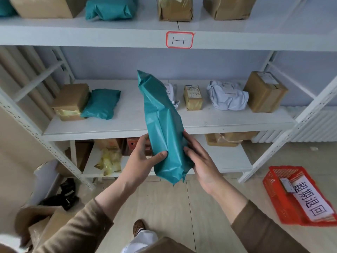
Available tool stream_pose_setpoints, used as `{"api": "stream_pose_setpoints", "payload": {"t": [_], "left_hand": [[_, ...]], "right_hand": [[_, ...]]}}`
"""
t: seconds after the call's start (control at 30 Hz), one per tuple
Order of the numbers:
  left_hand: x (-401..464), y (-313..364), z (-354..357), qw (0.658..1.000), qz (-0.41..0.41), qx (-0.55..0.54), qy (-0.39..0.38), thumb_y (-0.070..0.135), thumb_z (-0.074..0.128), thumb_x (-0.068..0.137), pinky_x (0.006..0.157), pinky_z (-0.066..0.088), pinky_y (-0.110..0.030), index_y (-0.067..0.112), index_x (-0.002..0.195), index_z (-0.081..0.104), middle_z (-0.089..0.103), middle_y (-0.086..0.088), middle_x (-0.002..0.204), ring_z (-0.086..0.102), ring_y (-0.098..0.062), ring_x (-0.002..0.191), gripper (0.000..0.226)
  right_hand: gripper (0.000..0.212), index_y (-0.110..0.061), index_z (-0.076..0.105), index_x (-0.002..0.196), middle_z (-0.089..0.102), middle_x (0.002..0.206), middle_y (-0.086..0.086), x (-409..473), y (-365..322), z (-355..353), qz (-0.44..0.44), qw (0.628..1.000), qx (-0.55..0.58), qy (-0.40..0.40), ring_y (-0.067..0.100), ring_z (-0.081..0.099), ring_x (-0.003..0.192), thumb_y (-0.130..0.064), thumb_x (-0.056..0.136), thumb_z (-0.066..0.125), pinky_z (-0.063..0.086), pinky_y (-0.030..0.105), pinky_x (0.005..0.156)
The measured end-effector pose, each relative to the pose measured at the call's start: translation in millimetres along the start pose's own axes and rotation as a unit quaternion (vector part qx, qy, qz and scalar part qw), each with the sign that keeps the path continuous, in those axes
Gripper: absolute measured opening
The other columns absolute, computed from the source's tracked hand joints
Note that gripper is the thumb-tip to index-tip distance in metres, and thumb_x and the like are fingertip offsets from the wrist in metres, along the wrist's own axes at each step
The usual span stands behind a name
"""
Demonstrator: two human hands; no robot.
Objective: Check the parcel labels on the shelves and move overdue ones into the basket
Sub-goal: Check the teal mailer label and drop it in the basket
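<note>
I hold a long teal plastic parcel (162, 125) upright in front of the middle shelf (127, 123). My left hand (140, 159) grips its lower left side, thumb across the front. My right hand (200, 161) grips its lower right side, fingers curled round the edge. No label shows on the side facing me. The red basket (277, 203) stands on the floor at the lower right; a white sign with Chinese characters and a small labelled parcel (286, 185) lie in it.
On the middle shelf lie a brown box (71, 101), a teal bag (102, 104), a small yellow box (193, 97), a white bag (228, 96) and a brown box (265, 92). More parcels sit on the top and bottom shelves. Cartons stand at the lower left.
</note>
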State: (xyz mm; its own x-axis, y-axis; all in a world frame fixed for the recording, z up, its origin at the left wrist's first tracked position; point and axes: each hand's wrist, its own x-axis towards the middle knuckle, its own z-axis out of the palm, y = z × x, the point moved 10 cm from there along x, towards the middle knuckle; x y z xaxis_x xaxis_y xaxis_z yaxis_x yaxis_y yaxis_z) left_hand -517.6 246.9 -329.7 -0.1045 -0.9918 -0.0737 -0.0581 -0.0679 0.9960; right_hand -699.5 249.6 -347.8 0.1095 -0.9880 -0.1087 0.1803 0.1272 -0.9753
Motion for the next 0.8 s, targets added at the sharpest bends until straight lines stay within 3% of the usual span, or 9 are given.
{"api": "stream_pose_setpoints", "payload": {"t": [0.1,0.2,0.3,0.4,0.5,0.57,0.63,0.7,0.8], "left_hand": [[3,14,7,0.993,0.058,0.100,0.014,0.044,0.084,0.083,0.091,0.061,-0.041,0.035,0.142,0.048,0.064,0.002,0.125,0.069,-0.019,0.108,0.069],[7,27,13,0.992,0.081,0.095,0.007,0.043,0.075,0.092,0.080,0.061,-0.030,0.033,0.142,0.053,0.060,-0.003,0.124,0.069,-0.018,0.101,0.055],[17,32,-3,0.997,0.057,0.039,0.046,0.041,0.070,0.097,0.089,0.061,-0.035,0.033,0.136,0.064,0.065,-0.002,0.125,0.068,-0.020,0.109,0.040],[26,17,-22,0.994,-0.012,0.024,0.103,0.041,0.078,0.090,0.076,0.061,-0.024,0.031,0.147,0.047,0.056,0.001,0.131,0.065,-0.018,0.110,0.065],[30,-23,-1,0.976,-0.181,-0.117,0.005,0.065,0.082,0.070,0.102,0.056,-0.042,0.022,0.151,0.045,0.067,-0.004,0.136,0.068,-0.025,0.121,0.099],[27,-34,16,0.952,-0.235,-0.188,-0.059,0.069,0.077,0.073,0.112,0.049,-0.053,0.025,0.142,0.059,0.073,-0.005,0.133,0.070,-0.028,0.123,0.084],[32,-34,19,0.946,-0.225,-0.227,-0.063,0.062,0.072,0.086,0.114,0.048,-0.053,0.025,0.138,0.062,0.073,-0.005,0.133,0.069,-0.030,0.124,0.065],[40,-31,14,0.957,-0.183,-0.216,-0.058,0.053,0.073,0.089,0.114,0.048,-0.050,0.021,0.142,0.059,0.072,-0.007,0.135,0.068,-0.029,0.126,0.063],[44,-28,3,0.971,-0.134,-0.191,-0.055,0.037,0.078,0.082,0.105,0.055,-0.045,0.019,0.143,0.053,0.069,-0.010,0.137,0.068,-0.030,0.125,0.068]], "right_hand": [[0.054,-0.035,0.057,0.140,0.071,0.134,-0.006,4,3,12,0.044,0.998,0.038,-0.020,0.016,0.067,0.125,-0.054,0.090,0.068,0.050,0.046,0.111],[0.051,-0.024,0.061,0.142,0.073,0.130,0.005,7,20,12,0.132,0.980,0.150,-0.011,0.025,0.072,0.115,-0.045,0.095,0.066,0.058,0.043,0.097],[0.058,-0.015,0.054,0.150,0.063,0.143,0.015,7,35,24,0.192,0.939,0.277,-0.064,0.032,0.065,0.120,-0.048,0.103,0.053,0.054,0.046,0.095],[0.058,-0.013,0.053,0.151,0.059,0.148,0.017,9,37,35,0.181,0.916,0.343,-0.103,0.035,0.064,0.123,-0.050,0.108,0.040,0.049,0.052,0.103],[0.056,-0.010,0.057,0.147,0.060,0.145,0.020,11,39,39,0.164,0.922,0.337,-0.101,0.037,0.063,0.124,-0.046,0.106,0.046,0.045,0.055,0.110],[0.054,-0.008,0.060,0.143,0.058,0.146,0.022,14,40,41,0.167,0.927,0.322,-0.100,0.040,0.060,0.127,-0.041,0.101,0.054,0.043,0.057,0.111],[0.045,-0.007,0.064,0.139,0.059,0.146,0.022,19,41,39,0.174,0.932,0.305,-0.089,0.039,0.060,0.128,-0.031,0.102,0.056,0.043,0.057,0.113],[0.041,-0.005,0.063,0.141,0.057,0.149,0.021,25,44,35,0.189,0.936,0.287,-0.076,0.035,0.059,0.126,-0.024,0.105,0.055,0.040,0.051,0.117],[0.063,-0.010,0.058,0.145,0.040,0.161,0.024,39,56,11,0.171,0.958,0.230,-0.014,0.036,0.044,0.128,-0.040,0.093,0.075,0.029,0.049,0.118]]}}
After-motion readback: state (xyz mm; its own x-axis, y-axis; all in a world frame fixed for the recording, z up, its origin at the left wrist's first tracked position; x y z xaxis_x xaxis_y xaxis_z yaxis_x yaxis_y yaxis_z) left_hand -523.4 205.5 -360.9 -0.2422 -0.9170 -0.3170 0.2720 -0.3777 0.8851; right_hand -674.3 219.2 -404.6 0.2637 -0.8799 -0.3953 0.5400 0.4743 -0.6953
